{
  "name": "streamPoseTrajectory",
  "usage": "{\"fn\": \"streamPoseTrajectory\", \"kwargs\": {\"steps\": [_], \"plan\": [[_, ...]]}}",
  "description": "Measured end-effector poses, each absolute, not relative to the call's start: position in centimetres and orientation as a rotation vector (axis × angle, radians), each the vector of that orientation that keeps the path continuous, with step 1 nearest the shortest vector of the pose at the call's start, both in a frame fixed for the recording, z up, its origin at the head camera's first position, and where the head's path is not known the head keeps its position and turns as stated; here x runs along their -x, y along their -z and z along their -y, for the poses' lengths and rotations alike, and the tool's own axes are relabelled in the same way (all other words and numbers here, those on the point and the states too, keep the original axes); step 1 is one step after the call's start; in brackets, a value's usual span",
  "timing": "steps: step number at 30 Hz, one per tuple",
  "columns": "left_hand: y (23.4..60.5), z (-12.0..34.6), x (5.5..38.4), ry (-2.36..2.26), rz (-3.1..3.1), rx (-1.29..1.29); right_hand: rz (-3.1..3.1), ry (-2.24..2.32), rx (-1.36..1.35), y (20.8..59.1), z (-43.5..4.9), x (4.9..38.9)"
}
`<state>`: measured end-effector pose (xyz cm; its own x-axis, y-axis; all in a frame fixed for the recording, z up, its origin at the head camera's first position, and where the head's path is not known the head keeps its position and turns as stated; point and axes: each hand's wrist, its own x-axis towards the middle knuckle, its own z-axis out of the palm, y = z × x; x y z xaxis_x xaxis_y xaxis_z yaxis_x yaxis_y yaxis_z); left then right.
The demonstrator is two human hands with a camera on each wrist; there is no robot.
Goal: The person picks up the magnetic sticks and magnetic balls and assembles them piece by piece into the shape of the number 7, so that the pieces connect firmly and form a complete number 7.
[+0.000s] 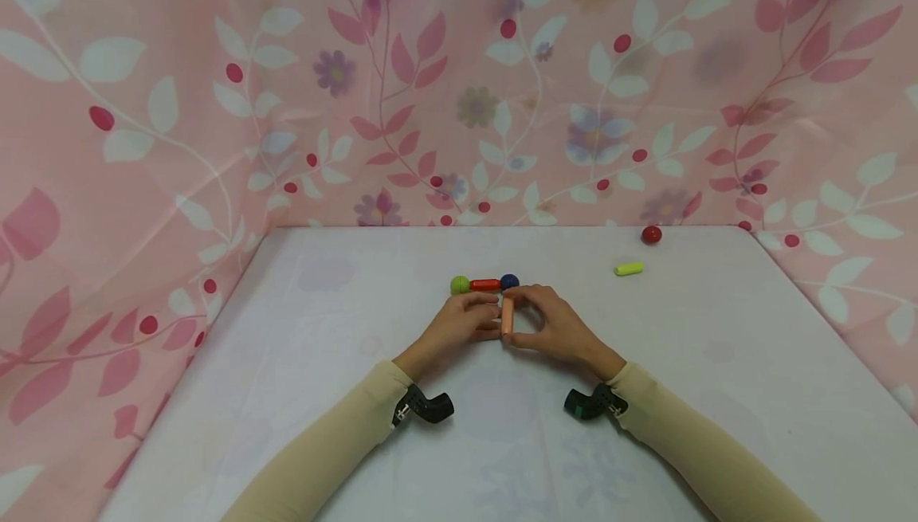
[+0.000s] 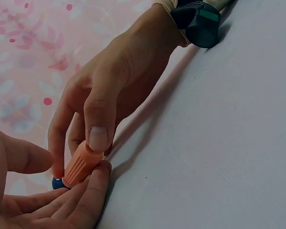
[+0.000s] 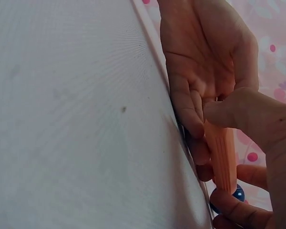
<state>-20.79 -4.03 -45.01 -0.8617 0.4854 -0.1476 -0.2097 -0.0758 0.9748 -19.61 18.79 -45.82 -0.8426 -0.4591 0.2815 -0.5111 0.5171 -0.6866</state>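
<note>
An orange ridged rod [image 1: 508, 316] is pinched between the thumb and fingers of my right hand [image 1: 562, 329], one at each end. My left hand [image 1: 457, 324] is on its left side, the fingers fairly straight. In the left wrist view the left fingertips [image 2: 96, 183] lie along the ridged rod [image 2: 80, 167], with the thumb apart from it. Just beyond the hands lie a green ball [image 1: 460, 284], a red rod [image 1: 484, 284] and a dark blue ball [image 1: 509, 281], end to end in a row. In the right wrist view, fingers partly cover the blue ball [image 3: 239, 193].
Toward the back right of the white-covered table [image 1: 717, 363] lies a yellow-green rod [image 1: 629, 268]. A red ball [image 1: 651, 234] sits near the far edge. Pink flowered cloth [image 1: 459, 68] hangs behind the table and at both sides.
</note>
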Motion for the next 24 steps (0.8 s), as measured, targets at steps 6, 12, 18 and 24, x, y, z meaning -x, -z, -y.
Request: {"fn": "streamPoseTrajectory", "kwargs": {"steps": [6,12,18,24], "plan": [[45.2,3.9,20.6,-2.03,-1.659,-0.27,2.693,-1.222,-0.869,45.8,-19.0,19.7],[45.3,3.8,20.6,-2.053,-1.563,-0.21,2.703,-1.189,-0.885,45.4,-19.2,19.6],[45.4,3.7,20.8,-2.05,-1.567,-0.213,2.722,-1.176,-0.861,44.8,-19.5,19.5],[45.2,3.8,20.7,-2.042,-1.578,-0.23,2.717,-1.216,-0.814,44.2,-20.6,19.5]]}}
